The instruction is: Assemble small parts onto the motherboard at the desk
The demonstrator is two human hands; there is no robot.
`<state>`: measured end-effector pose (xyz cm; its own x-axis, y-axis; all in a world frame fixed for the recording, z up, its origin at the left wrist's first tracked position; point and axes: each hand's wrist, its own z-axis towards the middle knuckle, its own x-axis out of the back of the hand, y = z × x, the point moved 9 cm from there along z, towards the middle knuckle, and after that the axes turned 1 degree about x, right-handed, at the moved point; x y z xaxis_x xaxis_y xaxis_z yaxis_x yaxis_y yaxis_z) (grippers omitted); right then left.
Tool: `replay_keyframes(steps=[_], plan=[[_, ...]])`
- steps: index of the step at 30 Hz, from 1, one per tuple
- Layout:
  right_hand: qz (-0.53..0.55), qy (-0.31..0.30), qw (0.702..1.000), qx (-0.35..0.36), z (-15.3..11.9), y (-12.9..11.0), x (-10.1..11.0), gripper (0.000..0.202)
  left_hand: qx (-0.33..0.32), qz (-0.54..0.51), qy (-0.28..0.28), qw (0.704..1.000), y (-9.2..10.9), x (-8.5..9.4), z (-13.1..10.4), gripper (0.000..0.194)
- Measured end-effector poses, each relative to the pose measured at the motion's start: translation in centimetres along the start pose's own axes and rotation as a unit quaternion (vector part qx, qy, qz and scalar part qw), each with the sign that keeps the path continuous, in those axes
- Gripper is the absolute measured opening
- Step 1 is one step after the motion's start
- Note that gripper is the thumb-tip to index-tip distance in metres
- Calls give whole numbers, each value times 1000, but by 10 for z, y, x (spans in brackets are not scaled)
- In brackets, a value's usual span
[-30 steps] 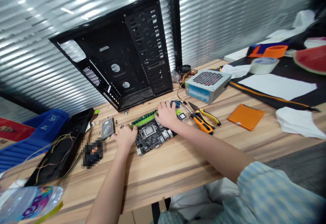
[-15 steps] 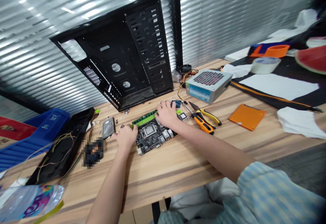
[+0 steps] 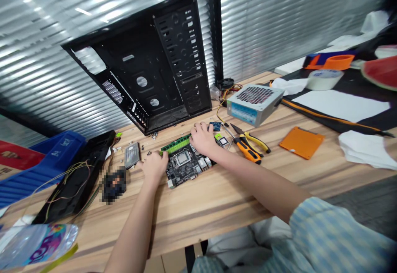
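Observation:
A black motherboard (image 3: 186, 167) lies flat on the wooden table, its silver processor (image 3: 181, 159) showing in the socket. Along its far edge run bright green memory slots, with a green memory stick (image 3: 176, 142) in line with them. My left hand (image 3: 154, 164) grips the board's left edge, thumb against the slot end. My right hand (image 3: 203, 139) is closed over the far right part of the board, at the slots' other end; its fingertips are partly hidden. Just past it lie a small blue circuit board (image 3: 215, 126) and a square chip (image 3: 223, 141).
A black computer case (image 3: 161, 66) stands behind. To the right are a power supply (image 3: 256, 103), pliers (image 3: 256, 142), an orange-handled screwdriver (image 3: 248, 152) and an orange plate (image 3: 302, 142). Leftward lie a drive (image 3: 132, 155), a pixelated dark part (image 3: 114, 185), a black panel (image 3: 74, 182) and a bottle (image 3: 40, 244).
My right hand has shifted very slightly left along the slots. My left hand and the motherboard look the same; the whole view has moved by a few pixels.

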<state>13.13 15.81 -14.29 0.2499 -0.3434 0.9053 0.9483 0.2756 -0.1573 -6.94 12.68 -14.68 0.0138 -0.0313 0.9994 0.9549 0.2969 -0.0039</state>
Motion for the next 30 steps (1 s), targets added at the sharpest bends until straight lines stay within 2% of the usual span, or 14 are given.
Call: replay_keyframes(steps=[30], plan=[[10, 4, 1000, 16, 2, -3, 0, 28, -15, -14, 15, 1000, 6, 5, -1, 40]])
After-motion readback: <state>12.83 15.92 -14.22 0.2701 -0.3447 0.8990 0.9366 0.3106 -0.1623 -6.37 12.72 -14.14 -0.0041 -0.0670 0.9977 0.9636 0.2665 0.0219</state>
